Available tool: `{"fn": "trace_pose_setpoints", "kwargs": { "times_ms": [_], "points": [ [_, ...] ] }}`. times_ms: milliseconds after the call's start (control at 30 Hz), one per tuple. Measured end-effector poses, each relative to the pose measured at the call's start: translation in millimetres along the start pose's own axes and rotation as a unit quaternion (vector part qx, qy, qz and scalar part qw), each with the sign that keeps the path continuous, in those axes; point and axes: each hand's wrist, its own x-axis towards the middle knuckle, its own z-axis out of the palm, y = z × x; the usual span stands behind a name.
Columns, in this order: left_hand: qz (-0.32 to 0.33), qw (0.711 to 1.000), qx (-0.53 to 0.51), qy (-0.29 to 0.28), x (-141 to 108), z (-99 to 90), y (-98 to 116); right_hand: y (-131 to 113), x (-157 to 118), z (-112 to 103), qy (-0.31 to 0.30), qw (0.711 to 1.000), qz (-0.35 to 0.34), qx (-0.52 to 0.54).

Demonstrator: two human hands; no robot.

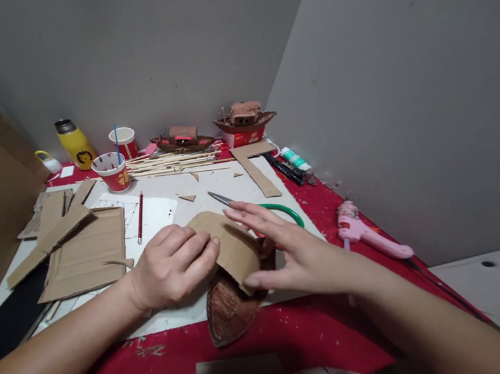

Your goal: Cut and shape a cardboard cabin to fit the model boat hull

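Note:
A curved piece of tan cardboard [227, 239] arches over a brown boat hull [233, 312], whose pointed near end shows below it. My left hand [174, 265] has its fingers curled round the cardboard's left edge. On the other side my right hand [284, 245] spans the piece, thumb at the lower edge and fingertips near the upper right, holding it. Green-handled scissors [283, 208] lie just beyond my right hand, partly hidden by it.
Cardboard pieces [92, 253] and a red pencil [140, 218] lie left. At the back stand a yellow bottle [75, 145], paper cups [113, 175], thin sticks [173, 162] and two model boats [245, 120]. A pink glue gun [369, 233] lies right.

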Motion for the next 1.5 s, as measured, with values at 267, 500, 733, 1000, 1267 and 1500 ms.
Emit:
{"fn": "trace_pose_setpoints", "kwargs": {
  "times_ms": [267, 500, 733, 1000, 1267, 1500],
  "points": [
    [0.013, 0.999, -0.028, 0.031, 6, 1.0, 2, -6, -2, -9, -0.065, 0.983, -0.081, -0.149],
    [-0.043, 0.995, -0.068, 0.061, 24, -8.2, 1, -14, -1, -35, -0.07, 0.982, -0.131, -0.115],
    [-0.301, 0.903, -0.299, 0.063, 42, 5.2, 29, -1, 9, -18, 0.059, 0.97, -0.217, -0.095],
    [-0.509, 0.674, -0.534, -0.02, 40, 3.9, 38, 15, 4, -2, 0.025, 0.973, -0.227, -0.042],
    [-0.449, 0.803, -0.389, -0.035, 19, 12.9, 55, 19, -5, 10, 0.001, 0.968, -0.245, -0.055],
    [-0.347, 0.884, -0.311, -0.036, 6, 16.8, 59, 12, -4, 10, -0.012, 0.96, -0.26, -0.102]
  ]
}}
